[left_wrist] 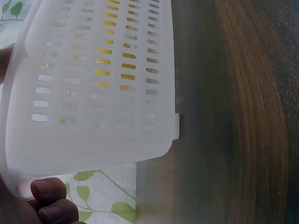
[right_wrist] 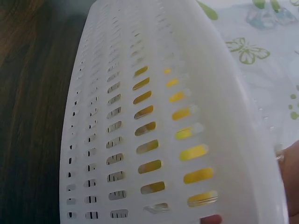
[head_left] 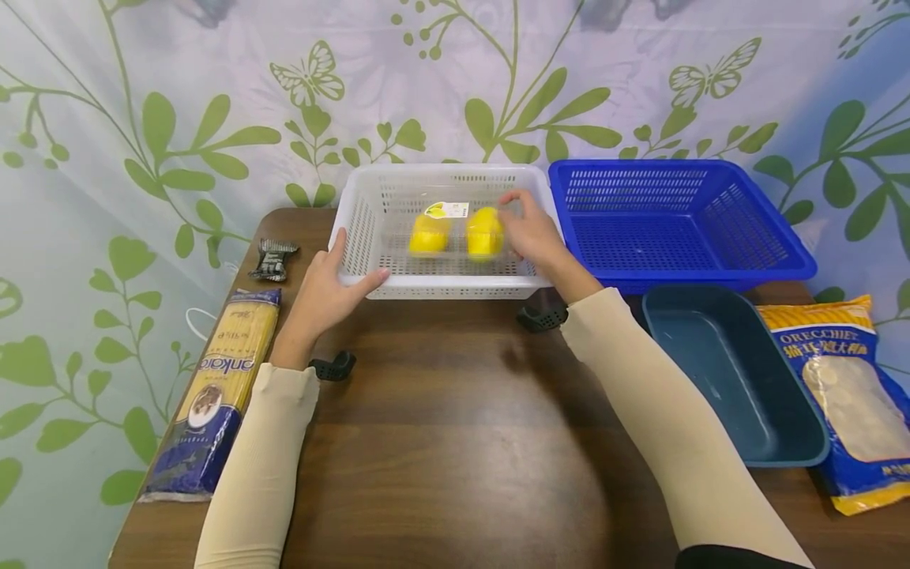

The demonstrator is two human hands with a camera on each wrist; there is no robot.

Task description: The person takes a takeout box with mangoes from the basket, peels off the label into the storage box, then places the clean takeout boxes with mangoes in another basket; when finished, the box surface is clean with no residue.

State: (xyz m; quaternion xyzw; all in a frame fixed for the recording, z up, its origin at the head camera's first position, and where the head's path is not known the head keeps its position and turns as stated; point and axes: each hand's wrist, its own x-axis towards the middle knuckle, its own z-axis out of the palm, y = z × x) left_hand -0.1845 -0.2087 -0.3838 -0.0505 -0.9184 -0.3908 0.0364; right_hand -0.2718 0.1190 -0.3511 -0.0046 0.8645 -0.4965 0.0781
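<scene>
A white slotted basket (head_left: 455,282) stands at the back of the table. Inside it lies a clear plastic box holding two yellow fruits (head_left: 430,235), with a label (head_left: 448,209) on top. My left hand (head_left: 323,296) grips the basket's front left corner, thumb along the front rim; fingertips (left_wrist: 58,212) show beside that corner in the left wrist view. My right hand (head_left: 533,233) reaches over the basket's right side, its bent fingers at the right end of the clear box. The right wrist view shows mostly the basket's slotted wall (right_wrist: 126,121), with yellow behind it.
A blue basket (head_left: 633,276) adjoins the white one at right. In front of it sits a dark teal tub (head_left: 739,379), then a bag of orecchiette pasta (head_left: 846,395). At left lie a spaghetti pack (head_left: 220,387) and a small dark wrapped packet (head_left: 273,260). A patterned curtain (head_left: 235,118) hangs behind.
</scene>
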